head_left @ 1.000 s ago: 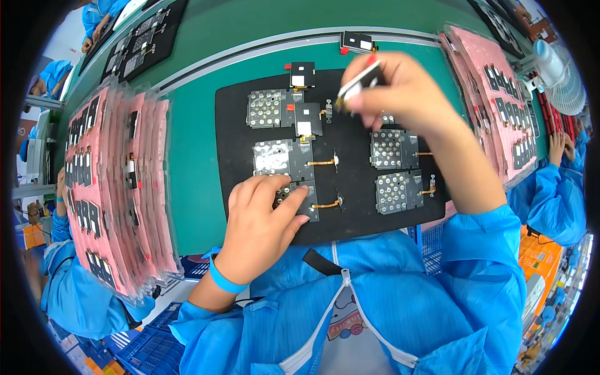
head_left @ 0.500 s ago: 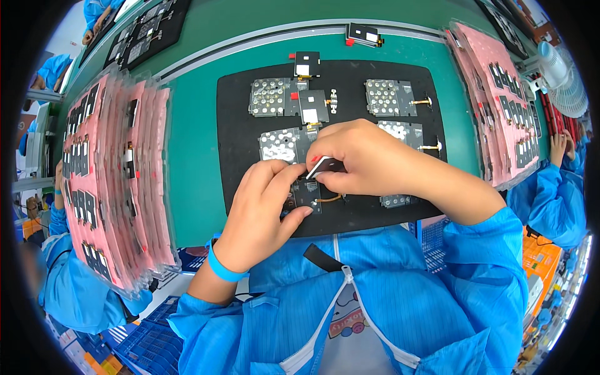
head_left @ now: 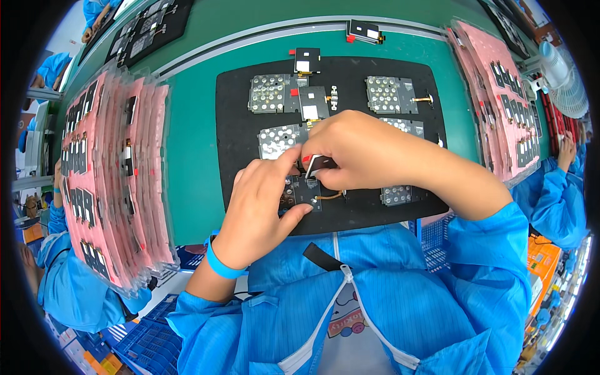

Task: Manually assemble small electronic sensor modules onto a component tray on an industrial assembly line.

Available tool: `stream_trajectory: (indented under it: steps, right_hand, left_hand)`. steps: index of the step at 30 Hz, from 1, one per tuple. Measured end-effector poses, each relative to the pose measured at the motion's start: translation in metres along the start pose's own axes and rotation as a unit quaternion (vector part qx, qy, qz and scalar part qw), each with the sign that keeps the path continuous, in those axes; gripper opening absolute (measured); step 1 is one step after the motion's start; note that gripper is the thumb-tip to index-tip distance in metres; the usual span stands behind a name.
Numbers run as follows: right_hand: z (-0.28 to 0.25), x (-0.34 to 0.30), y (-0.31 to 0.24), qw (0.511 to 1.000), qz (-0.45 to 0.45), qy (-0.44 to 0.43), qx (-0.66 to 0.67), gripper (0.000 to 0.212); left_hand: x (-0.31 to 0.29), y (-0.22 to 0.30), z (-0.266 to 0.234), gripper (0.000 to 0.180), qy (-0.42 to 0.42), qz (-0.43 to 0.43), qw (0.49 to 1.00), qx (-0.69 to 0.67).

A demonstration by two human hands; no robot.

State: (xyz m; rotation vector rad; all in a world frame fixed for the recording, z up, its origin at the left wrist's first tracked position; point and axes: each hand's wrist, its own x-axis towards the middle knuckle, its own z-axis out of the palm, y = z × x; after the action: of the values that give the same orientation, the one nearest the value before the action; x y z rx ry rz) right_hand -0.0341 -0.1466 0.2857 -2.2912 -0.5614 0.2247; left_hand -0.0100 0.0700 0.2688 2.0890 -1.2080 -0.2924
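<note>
My right hand (head_left: 353, 149) pinches a small display module (head_left: 321, 164), tilted up, with a white edge and a red tab. Beneath it lies a keypad circuit board (head_left: 307, 199) with a short brown flex cable (head_left: 329, 197). My left hand (head_left: 255, 199) rests at that board's left side, thumb and fingers apart, the index fingertip close to the module's edge. Whether that fingertip touches the module I cannot tell. Farther off, another display module (head_left: 311, 102) is at the right edge of a board (head_left: 270, 94) with round metal domes. My hands hide part of the nearest boards.
Several keypad boards (head_left: 392, 95) lie on the black mat (head_left: 350, 67). Loose display modules (head_left: 307, 60) lie at its far edge and by the metal rail (head_left: 365, 32). Stacks of pink trays (head_left: 115, 187) stand left and right (head_left: 494, 69). A white fan (head_left: 556, 69) is at the far right.
My left index finger has moved up and forward, toward the raised module. My right hand stays pinched on it, shifted slightly. The mat and boards appear slightly moved in view.
</note>
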Motion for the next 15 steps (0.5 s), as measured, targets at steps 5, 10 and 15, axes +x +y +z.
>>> stream_trajectory:
  steps: [5,10,15]
  right_hand:
    - [-0.012,0.012,-0.005,0.996,0.023,-0.078,-0.038,0.018]
    - [-0.011,0.015,-0.003,0.993,0.036,-0.102,-0.036,0.020]
    - [-0.010,0.009,-0.005,0.995,0.037,-0.085,-0.036,0.019]
  left_hand:
    - [0.000,-0.002,0.002,0.094,-0.002,-0.005,1.000,-0.007]
    - [0.000,-0.003,0.002,0.097,0.002,0.001,1.000,-0.021]
    - [0.002,-0.003,0.002,0.098,0.002,0.015,1.000,-0.027]
